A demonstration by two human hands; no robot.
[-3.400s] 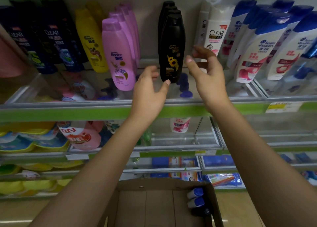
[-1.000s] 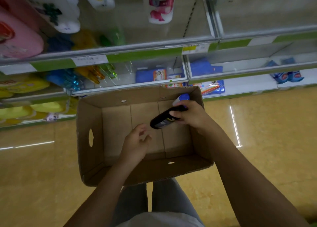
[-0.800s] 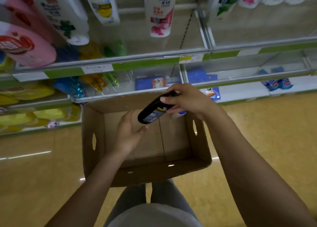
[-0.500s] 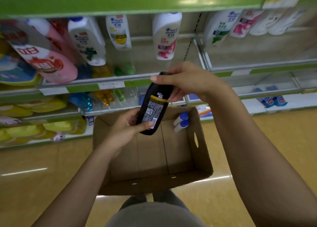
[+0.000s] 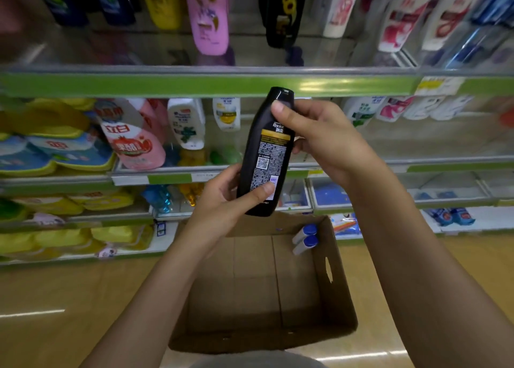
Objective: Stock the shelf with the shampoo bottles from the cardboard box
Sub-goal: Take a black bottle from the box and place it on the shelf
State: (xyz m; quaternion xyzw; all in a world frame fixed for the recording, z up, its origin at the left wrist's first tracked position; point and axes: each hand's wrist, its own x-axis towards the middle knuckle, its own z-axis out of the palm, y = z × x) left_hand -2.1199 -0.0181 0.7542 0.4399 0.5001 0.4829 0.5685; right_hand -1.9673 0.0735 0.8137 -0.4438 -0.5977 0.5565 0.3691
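Because the black shampoo bottle (image 5: 265, 150) is held upright between both hands with its cap uppermost and its printed back label toward the camera, it looks ready to be turned label-out and lifted to the shelf (image 5: 194, 85) above, where a matching black bottle (image 5: 281, 11) stands between a pink bottle (image 5: 207, 17) and white ones. The right hand (image 5: 322, 139) grips the neck, thumb pressed across the front just below the cap, which gives control of the tilt; the left hand (image 5: 230, 200) cradles the base, its fingers curled around the lower body and thumb on the label, taking the weight. The bottle hangs above the open cardboard box (image 5: 333, 270) on the floor, clear of its walls. Two blue-capped bottles (image 5: 306, 239) lie in the box's far right corner, so stocking is probably nearly done.
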